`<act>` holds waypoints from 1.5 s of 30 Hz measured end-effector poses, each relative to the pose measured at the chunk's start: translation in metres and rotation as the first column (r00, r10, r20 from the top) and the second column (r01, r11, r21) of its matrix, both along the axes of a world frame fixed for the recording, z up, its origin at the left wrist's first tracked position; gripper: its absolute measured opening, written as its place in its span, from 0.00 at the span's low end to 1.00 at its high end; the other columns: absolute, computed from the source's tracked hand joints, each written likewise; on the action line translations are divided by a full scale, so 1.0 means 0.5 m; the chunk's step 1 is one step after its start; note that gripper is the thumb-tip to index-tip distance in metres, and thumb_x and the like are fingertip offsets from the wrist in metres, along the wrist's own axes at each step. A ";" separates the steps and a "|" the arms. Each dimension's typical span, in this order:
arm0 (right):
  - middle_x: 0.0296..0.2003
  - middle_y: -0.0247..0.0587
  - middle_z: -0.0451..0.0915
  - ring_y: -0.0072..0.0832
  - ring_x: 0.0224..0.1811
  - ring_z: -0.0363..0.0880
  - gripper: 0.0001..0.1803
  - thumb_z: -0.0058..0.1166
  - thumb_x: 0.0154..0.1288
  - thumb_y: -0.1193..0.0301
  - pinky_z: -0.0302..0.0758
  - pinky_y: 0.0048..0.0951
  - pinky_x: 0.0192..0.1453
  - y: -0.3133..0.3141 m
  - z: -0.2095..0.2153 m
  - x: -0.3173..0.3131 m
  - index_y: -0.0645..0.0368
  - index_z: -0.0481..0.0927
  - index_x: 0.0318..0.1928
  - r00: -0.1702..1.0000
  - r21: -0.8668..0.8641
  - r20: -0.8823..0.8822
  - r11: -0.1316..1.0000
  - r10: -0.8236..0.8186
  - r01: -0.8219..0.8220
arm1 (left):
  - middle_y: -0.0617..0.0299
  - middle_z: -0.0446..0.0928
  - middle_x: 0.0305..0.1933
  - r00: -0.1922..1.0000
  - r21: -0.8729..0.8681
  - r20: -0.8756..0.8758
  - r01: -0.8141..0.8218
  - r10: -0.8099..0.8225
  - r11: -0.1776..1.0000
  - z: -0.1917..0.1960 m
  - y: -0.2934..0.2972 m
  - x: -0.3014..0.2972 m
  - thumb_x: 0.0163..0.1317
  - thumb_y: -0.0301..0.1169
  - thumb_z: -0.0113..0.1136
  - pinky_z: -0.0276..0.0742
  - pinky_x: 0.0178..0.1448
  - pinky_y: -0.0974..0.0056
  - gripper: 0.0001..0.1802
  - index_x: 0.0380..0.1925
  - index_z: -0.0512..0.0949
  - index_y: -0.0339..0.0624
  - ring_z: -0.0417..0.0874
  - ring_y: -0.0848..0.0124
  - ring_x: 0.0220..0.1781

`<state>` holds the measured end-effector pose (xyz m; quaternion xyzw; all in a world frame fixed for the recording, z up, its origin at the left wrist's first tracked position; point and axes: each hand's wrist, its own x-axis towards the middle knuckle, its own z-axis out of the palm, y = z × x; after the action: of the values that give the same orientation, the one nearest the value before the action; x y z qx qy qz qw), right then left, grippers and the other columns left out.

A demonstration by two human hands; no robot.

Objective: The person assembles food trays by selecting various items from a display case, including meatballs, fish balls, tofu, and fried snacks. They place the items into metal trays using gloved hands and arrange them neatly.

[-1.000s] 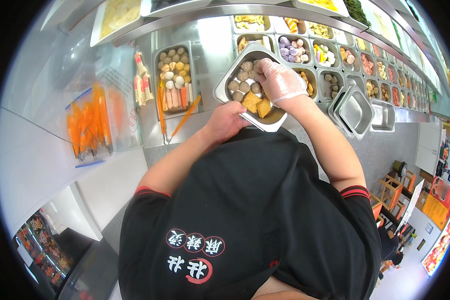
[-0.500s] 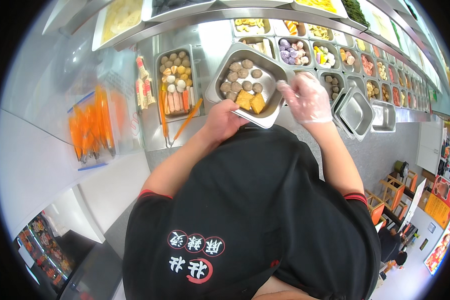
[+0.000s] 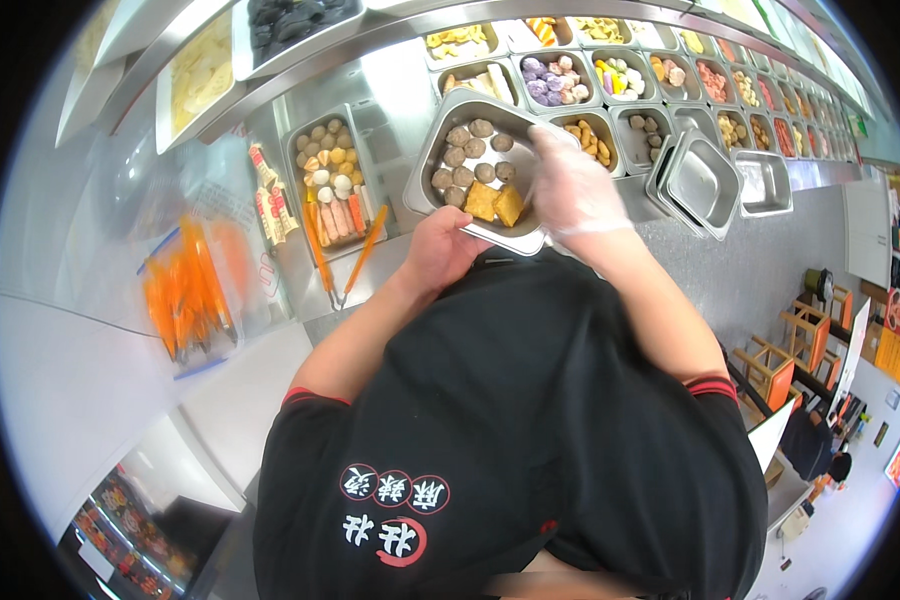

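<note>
My bare left hand (image 3: pixel 440 246) is closed on the near left rim of a deep metal pan (image 3: pixel 432 150), its thumb over the edge. Inside lie several brown meatballs (image 3: pixel 463 176) and two golden fried tofu pieces (image 3: pixel 494 204). The pan tilts toward me. My right hand (image 3: pixel 578 190), in a clear plastic glove, overlaps the pan's right side. Motion smears its fingers, so whether they grip the rim or hold anything cannot be made out. Just beyond that hand, a counter pan (image 3: pixel 592 140) of brown oblong pieces shows.
Left stands a long metal tray (image 3: pixel 358 160) of balls and sticks, with orange-handled tongs (image 3: pixel 338 270) on its near end. Wrapped sticks (image 3: pixel 272 200) lie beside it. Stacked empty pans (image 3: pixel 703 185) sit at right; rows of filled pans (image 3: pixel 553 82) line the counter under a metal shelf (image 3: pixel 370 62).
My right hand has moved left over the pan's right side, uncovering the counter pan of brown pieces behind it. My left hand keeps its hold. The whole view has turned slightly.
</note>
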<state>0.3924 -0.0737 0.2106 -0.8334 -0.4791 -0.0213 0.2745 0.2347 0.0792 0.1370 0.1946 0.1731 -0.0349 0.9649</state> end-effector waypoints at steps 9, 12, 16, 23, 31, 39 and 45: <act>0.56 0.60 0.83 0.52 0.61 0.82 0.27 0.61 0.69 0.57 0.77 0.46 0.66 0.126 -0.008 -0.013 0.64 0.76 0.59 0.837 -0.397 -0.480 0.916 -0.263 0.059 | 0.44 0.65 0.78 1.000 -0.012 -0.004 0.029 -0.029 1.000 -0.002 -0.022 -0.014 0.63 0.27 0.45 0.59 0.84 0.39 0.39 0.76 0.57 0.30 0.66 0.48 0.80; 0.57 0.55 0.84 0.48 0.63 0.81 0.32 0.66 0.63 0.53 0.76 0.42 0.67 0.129 -0.008 -0.017 0.62 0.78 0.59 0.712 -0.375 -0.640 0.926 -0.290 0.039 | 0.43 0.64 0.79 0.999 -0.039 0.002 0.045 -0.045 0.998 -0.005 -0.027 -0.023 0.62 0.28 0.46 0.59 0.83 0.39 0.39 0.76 0.56 0.29 0.65 0.48 0.80; 0.56 0.51 0.86 0.44 0.61 0.83 0.33 0.66 0.60 0.52 0.77 0.38 0.67 0.147 -0.018 -0.030 0.61 0.81 0.60 0.608 -0.370 -0.720 0.926 -0.335 0.072 | 0.43 0.64 0.79 0.997 -0.053 0.022 0.079 -0.078 0.995 -0.018 -0.032 -0.032 0.62 0.28 0.46 0.58 0.83 0.38 0.40 0.76 0.57 0.29 0.64 0.47 0.81; 0.57 0.57 0.83 0.51 0.61 0.82 0.28 0.61 0.66 0.55 0.77 0.44 0.65 0.186 -0.053 -0.096 0.62 0.80 0.59 0.671 -0.455 -0.660 0.891 -0.339 0.002 | 0.45 0.70 0.75 0.992 -0.058 -0.106 0.064 -0.070 0.996 -0.057 0.001 -0.086 0.63 0.31 0.50 0.63 0.80 0.41 0.36 0.72 0.64 0.30 0.70 0.50 0.77; 0.62 0.62 0.76 0.55 0.68 0.74 0.30 0.60 0.66 0.59 0.72 0.48 0.73 0.196 -0.140 -0.168 0.66 0.75 0.63 0.818 -0.233 -0.573 0.966 -0.043 -0.112 | 0.48 0.71 0.74 0.980 -0.040 -0.189 -0.073 0.064 0.997 -0.111 0.011 -0.121 0.76 0.41 0.48 0.65 0.80 0.44 0.30 0.71 0.68 0.36 0.72 0.54 0.75; 0.67 0.61 0.74 0.55 0.71 0.71 0.29 0.59 0.66 0.67 0.67 0.47 0.77 0.199 -0.148 -0.174 0.63 0.74 0.67 0.772 0.032 -0.557 0.937 0.306 -0.349 | 0.55 0.82 0.58 0.946 -0.108 -0.251 -0.236 0.203 0.966 -0.166 -0.014 -0.139 0.75 0.39 0.50 0.80 0.67 0.48 0.19 0.57 0.79 0.42 0.82 0.60 0.63; 0.67 0.62 0.74 0.57 0.71 0.71 0.27 0.61 0.65 0.69 0.67 0.48 0.77 0.193 -0.143 -0.191 0.65 0.76 0.64 0.655 0.101 -0.513 0.797 0.555 -0.596 | 0.61 0.81 0.61 0.850 -0.145 -0.004 -0.522 0.527 0.841 -0.134 -0.067 -0.114 0.78 0.46 0.47 0.79 0.68 0.51 0.21 0.61 0.78 0.51 0.81 0.62 0.64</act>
<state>0.2970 0.0225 0.1393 -0.6221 -0.6261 0.3101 0.3534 0.1780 0.0457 0.0700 0.0720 0.1993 0.2215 0.9519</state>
